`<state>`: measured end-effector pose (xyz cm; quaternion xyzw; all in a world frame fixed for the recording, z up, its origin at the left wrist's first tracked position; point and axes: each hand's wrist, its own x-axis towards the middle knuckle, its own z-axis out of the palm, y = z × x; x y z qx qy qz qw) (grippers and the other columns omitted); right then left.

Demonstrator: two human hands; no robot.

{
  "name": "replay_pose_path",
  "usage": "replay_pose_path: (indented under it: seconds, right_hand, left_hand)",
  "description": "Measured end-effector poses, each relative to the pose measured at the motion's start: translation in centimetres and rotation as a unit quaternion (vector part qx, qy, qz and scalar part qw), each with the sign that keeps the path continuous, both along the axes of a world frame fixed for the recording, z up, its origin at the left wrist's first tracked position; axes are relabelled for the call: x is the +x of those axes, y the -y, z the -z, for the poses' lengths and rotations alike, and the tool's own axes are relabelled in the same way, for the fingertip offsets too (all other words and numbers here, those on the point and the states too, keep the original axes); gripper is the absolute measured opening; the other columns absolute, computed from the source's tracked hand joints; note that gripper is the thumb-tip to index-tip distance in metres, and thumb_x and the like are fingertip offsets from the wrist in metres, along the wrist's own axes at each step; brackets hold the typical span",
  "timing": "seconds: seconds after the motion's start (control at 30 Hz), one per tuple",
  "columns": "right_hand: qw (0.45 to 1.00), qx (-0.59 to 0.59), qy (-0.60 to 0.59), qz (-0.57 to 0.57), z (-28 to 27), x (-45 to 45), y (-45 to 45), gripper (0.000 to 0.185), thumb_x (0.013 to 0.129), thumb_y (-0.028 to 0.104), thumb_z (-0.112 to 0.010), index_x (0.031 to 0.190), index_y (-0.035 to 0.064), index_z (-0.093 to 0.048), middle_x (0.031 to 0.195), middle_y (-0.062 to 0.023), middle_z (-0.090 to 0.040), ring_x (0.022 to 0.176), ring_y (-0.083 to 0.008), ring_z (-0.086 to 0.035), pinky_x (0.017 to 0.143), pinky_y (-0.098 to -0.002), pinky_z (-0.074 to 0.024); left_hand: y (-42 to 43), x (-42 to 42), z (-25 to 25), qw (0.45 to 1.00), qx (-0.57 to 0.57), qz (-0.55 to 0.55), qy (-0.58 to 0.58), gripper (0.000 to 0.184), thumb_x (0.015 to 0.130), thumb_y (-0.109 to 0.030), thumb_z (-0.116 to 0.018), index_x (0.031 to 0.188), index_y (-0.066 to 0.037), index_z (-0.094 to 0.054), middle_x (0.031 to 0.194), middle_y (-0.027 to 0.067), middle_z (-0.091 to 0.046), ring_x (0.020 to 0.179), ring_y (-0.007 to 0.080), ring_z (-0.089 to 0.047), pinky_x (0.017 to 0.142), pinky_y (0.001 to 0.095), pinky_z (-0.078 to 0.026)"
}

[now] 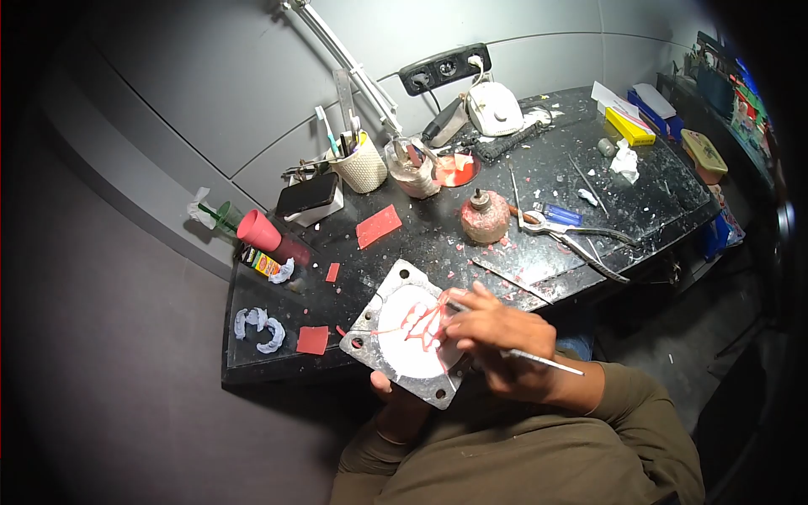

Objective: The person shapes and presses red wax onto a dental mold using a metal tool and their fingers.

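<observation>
Left hand (401, 411): clamped on the metal flask (412, 387), thumb at its near-left edge, the other fingers hidden underneath.
Right hand (502, 332): closed round a slim tool (547, 362) above the flask.
Tool axis: slants from upper left to lower right, free end pointing past the wrist; working tip lost behind the fingers.
Flask: held at the near edge of the black bench (425, 244), white plaster (402, 358) facing up, one holed corner pointing wallward; right corner covered.
Burner (485, 220): beyond the right hand, upright.
Farther cup (361, 164): its tools overlap, hard to separate.
</observation>
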<state>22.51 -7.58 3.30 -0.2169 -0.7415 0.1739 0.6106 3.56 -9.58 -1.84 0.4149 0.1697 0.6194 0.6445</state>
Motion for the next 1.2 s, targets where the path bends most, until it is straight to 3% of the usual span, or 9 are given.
replay_pose_path:
  seconds: [0.03, 0.3, 0.37, 0.5, 0.63, 0.77, 0.97, 1.03, 1.2]
  right_hand:
    - [1.0, 0.001, 0.0, 0.0, 0.1, 0.0, -0.1, 0.014, 0.095, 0.0, -0.074, 0.109, 0.0011, -0.075, 0.105, -0.0126, -0.078, 0.117, -0.0371, -0.074, 0.106, -0.0544, -0.0553]
    - [0.999, -0.003, 0.01, -0.049, 0.2, 0.0, 0.1, 0.015, 0.097, 0.003, -0.073, 0.111, -0.0017, -0.074, 0.106, -0.0148, -0.078, 0.118, -0.0371, -0.074, 0.107, -0.0544, -0.055]
    - [0.993, -0.05, -0.087, -0.057, 0.6, 0.5, -0.5, 0.013, 0.101, 0.006, -0.07, 0.11, -0.002, -0.073, 0.109, -0.0181, -0.077, 0.117, -0.0388, -0.074, 0.107, -0.0535, -0.0555]
    - [0.951, -0.123, -0.257, -0.118, 1.0, 1.4, -1.3, 0.02, 0.112, 0.015, -0.055, 0.11, -0.0041, -0.059, 0.106, -0.0234, -0.076, 0.103, -0.0321, -0.077, 0.086, -0.0429, -0.0654]
    - [0.919, -0.129, -0.32, -0.192, 0.7, 1.9, -0.9, 0.025, 0.114, 0.022, -0.051, 0.109, -0.003, -0.055, 0.1, -0.0219, -0.075, 0.093, -0.0287, -0.079, 0.081, -0.0367, -0.0658]
    - [0.953, -0.17, -0.211, -0.136, 1.4, 2.5, -0.5, 0.026, 0.112, 0.022, -0.056, 0.109, -0.0035, -0.056, 0.095, -0.0151, -0.074, 0.089, -0.0228, -0.078, 0.08, -0.0327, -0.0633]
    - [0.989, -0.113, -0.079, -0.047, -0.1, 2.1, -0.4, 0.014, 0.098, -0.003, -0.07, 0.112, -0.0052, -0.071, 0.106, -0.0194, -0.078, 0.092, -0.0255, -0.079, 0.08, -0.0345, -0.0629]
    - [0.997, -0.072, -0.007, 0.005, 0.2, 2.0, -0.7, 0.018, 0.096, -0.003, -0.072, 0.114, -0.0038, -0.072, 0.111, -0.0205, -0.078, 0.095, -0.0283, -0.08, 0.081, -0.0354, -0.0632]
    - [0.998, -0.027, 0.003, 0.048, 0.2, 0.6, -0.2, 0.022, 0.092, -0.007, -0.074, 0.114, -0.0045, -0.072, 0.111, -0.0189, -0.078, 0.097, -0.032, -0.08, 0.084, -0.0367, -0.0639]
  left_hand:
    - [0.1, -0.1, -0.3, 0.998, 0.008, -0.021, -0.055, 0.136, 0.078, -0.097, -0.055, 0.166, 0.001, -0.022, 0.162, 0.036, -0.036, 0.147, 0.0484, -0.044, 0.124, 0.0595, -0.034]
    - [-0.1, 0.5, -0.2, 0.999, 0.021, -0.011, -0.047, 0.14, 0.073, -0.099, -0.057, 0.165, 0.001, -0.022, 0.16, 0.0324, -0.041, 0.147, 0.0443, -0.044, 0.123, 0.0595, -0.036]
    - [0.1, -0.5, 0.5, 0.998, -0.033, 0.04, 0.04, 0.133, 0.077, -0.086, -0.07, 0.167, -0.003, -0.018, 0.167, 0.0303, -0.029, 0.153, 0.045, -0.036, 0.123, 0.0595, -0.037]
    - [-1.3, 0.8, -1.7, 0.986, -0.017, 0.127, 0.106, 0.139, 0.071, -0.093, -0.069, 0.161, 0.005, -0.027, 0.155, 0.0322, -0.043, 0.144, 0.0467, -0.048, 0.118, 0.0607, -0.044]
    - [-1.2, 0.5, -1.1, 0.985, -0.062, 0.102, 0.124, 0.136, 0.073, -0.104, -0.048, 0.16, -0.001, -0.035, 0.147, 0.0335, -0.053, 0.134, 0.0506, -0.055, 0.107, 0.0621, -0.053]
    - [-1.6, 0.7, -1.2, 0.976, -0.007, 0.152, 0.157, 0.133, 0.075, -0.103, -0.045, 0.161, -0.003, -0.034, 0.149, 0.0333, -0.052, 0.135, 0.0496, -0.055, 0.111, 0.0628, -0.049]
    - [-0.8, -0.6, 1.2, 0.961, -0.08, 0.099, 0.247, 0.132, 0.078, -0.102, -0.042, 0.164, -0.004, -0.031, 0.158, 0.0329, -0.044, 0.143, 0.0486, -0.048, 0.12, 0.0631, -0.039]
    - [-0.4, -0.8, 0.7, 0.99, -0.11, 0.017, 0.088, 0.133, 0.077, -0.103, -0.042, 0.165, -0.004, -0.028, 0.162, 0.0329, -0.039, 0.147, 0.048, -0.043, 0.122, 0.0629, -0.036]
    - [0.0, -0.3, 0.5, 0.996, -0.065, 0.035, 0.051, 0.137, 0.075, -0.104, -0.042, 0.167, -0.004, -0.024, 0.167, 0.0318, -0.03, 0.152, 0.0477, -0.036, 0.125, 0.0621, -0.032]
